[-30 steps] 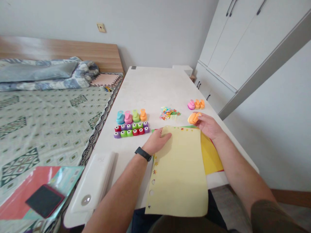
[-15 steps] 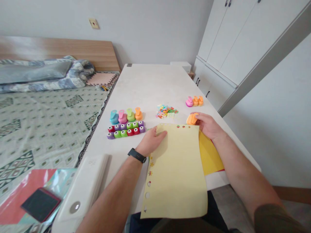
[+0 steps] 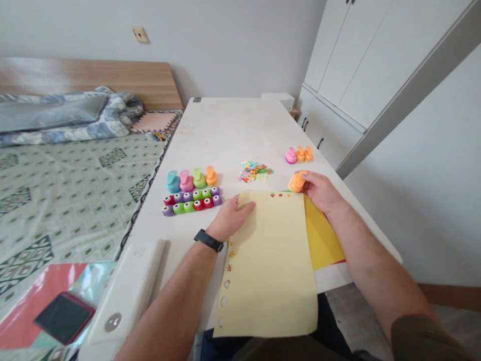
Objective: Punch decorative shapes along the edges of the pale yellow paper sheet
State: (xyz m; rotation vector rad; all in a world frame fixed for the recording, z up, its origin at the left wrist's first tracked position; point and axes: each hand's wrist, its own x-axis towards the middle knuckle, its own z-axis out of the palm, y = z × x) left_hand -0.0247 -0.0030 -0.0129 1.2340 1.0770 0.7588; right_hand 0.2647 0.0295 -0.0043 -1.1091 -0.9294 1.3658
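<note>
Your left hand (image 3: pixel 230 218) lies on a pale yellow paper sheet (image 3: pixel 265 265), its fingers (image 3: pixel 246 206) together and flat near the top edge. Just past the sheet's top right corner, your right hand (image 3: pixel 319 193) has its fingers (image 3: pixel 306 175) clamped on an orange craft punch (image 3: pixel 296 181), which they partly hide, so the grip is hard to judge. The sheet overhangs the worktop (image 3: pixel 240 130), so a knock could slide it off.

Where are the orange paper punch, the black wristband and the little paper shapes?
orange paper punch (image 3: pixel 297 181): head view, on its rounded body.
black wristband (image 3: pixel 208 240): head view, on the band's middle.
little paper shapes (image 3: pixel 254 172): head view, on the middle of the pile.
</note>
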